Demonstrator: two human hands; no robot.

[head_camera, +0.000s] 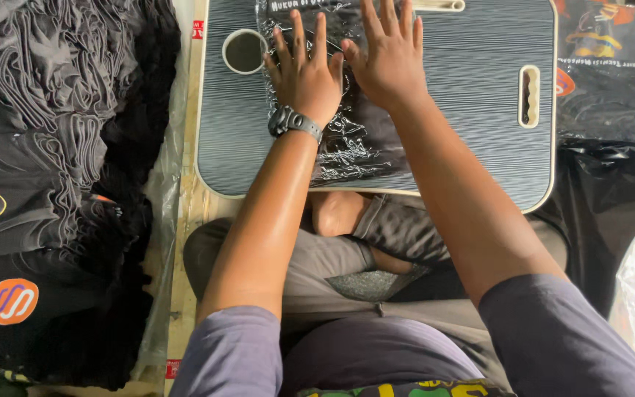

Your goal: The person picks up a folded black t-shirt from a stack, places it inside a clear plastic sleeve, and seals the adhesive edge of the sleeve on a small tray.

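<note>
Both palms flat on a bagged dark garment (354,140), lying on the far-middle of a lap worktop (472,110). Left hand (304,77) and right hand (389,62) side by side, thumbs nearly touching, fingers (297,37) spread and extended, clamped on nothing, just pressing down.

To do this pressing well, by the look of it: best to sweep from the middle outward so trapped air escapes toward an open edge; keep pressure even and palms low, since the glossy film probably slides easily on the ribbed board; watch that the bag's far end stays square to the worktop edge.

Film clear, crinkled, catching sharp highlights; cloth inside black and soft, folded to a rectangle. Worktop grey with fine horizontal striping, pale rounded rim, a round cup recess (244,50) at far left, a wavy slot (529,95) at right. Dark wristwatch (294,121) on the left wrist. Stack of folded black shirts (45,184) at left, unbagged, with round printed emblems; more bagged shirts (611,73) at far right.
</note>
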